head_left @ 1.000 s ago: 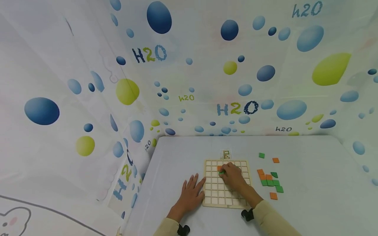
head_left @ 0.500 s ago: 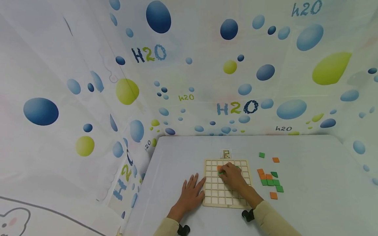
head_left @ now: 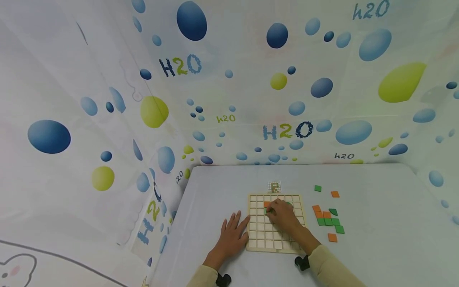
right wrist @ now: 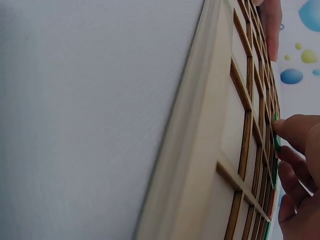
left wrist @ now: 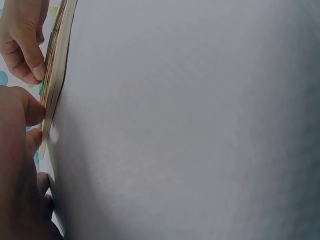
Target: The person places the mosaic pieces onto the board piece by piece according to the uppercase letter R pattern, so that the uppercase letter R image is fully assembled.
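A wooden grid board (head_left: 261, 233) lies on the white table. My right hand (head_left: 270, 212) rests on its upper middle, fingers curled, pinching a green tile (head_left: 267, 211) down at a cell just below an orange tile (head_left: 267, 204). In the right wrist view a fingertip (right wrist: 295, 131) touches the green tile (right wrist: 275, 142) on the board (right wrist: 232, 145). My left hand (head_left: 234, 228) lies flat on the table, fingers straight against the board's left edge. The left wrist view shows the board's edge (left wrist: 56, 75), the left hand (left wrist: 20, 170) and the right fingers (left wrist: 25, 47).
Several loose green and orange tiles (head_left: 328, 219) lie on the table right of the board. A small pattern card (head_left: 274, 187) sits just beyond the board's far edge. Bubble-printed curtains close in the back and left.
The right hand with the green tile has edged a little nearer on the board. The left hand has not moved.
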Demonstrator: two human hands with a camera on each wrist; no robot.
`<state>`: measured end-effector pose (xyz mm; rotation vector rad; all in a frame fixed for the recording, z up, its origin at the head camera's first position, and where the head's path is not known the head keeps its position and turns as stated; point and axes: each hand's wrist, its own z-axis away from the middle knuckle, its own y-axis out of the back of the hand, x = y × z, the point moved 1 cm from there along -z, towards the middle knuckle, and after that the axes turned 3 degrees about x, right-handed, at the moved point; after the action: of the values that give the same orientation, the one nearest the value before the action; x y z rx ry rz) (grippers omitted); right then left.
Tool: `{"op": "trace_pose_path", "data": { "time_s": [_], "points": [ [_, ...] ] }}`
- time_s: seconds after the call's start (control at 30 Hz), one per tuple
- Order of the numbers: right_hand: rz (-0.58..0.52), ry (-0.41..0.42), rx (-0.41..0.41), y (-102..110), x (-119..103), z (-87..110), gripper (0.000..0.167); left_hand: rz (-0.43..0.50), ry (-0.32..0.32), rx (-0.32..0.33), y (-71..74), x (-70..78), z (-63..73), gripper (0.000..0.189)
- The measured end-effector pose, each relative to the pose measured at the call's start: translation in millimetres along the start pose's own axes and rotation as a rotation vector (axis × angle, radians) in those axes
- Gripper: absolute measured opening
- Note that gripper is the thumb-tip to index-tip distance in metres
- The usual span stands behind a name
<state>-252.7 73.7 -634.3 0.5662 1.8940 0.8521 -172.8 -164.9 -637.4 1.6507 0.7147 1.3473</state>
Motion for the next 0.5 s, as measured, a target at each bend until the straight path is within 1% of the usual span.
{"op": "trace_pose_path", "data": {
  "time_s": [0.27, 0.4, 0.5],
  "points": [
    [-0.003, 0.081, 0.017, 5.2, -1.6, 3.6, 0.01, 0.004, -0.026, 0.033, -2.4, -1.9, -0.4, 0.057],
    [0.024, 0.088, 0.006, 5.8, -0.7, 4.7, 0.009, -0.003, -0.011, 0.017, -1.3, -0.8, -0.5, 0.057],
    [0.014, 0.083, -0.006, 8.8, 0.1, 6.5, 0.007, -0.012, 0.006, -0.004, -0.4, 0.4, -1.1, 0.058]
  ]
}}
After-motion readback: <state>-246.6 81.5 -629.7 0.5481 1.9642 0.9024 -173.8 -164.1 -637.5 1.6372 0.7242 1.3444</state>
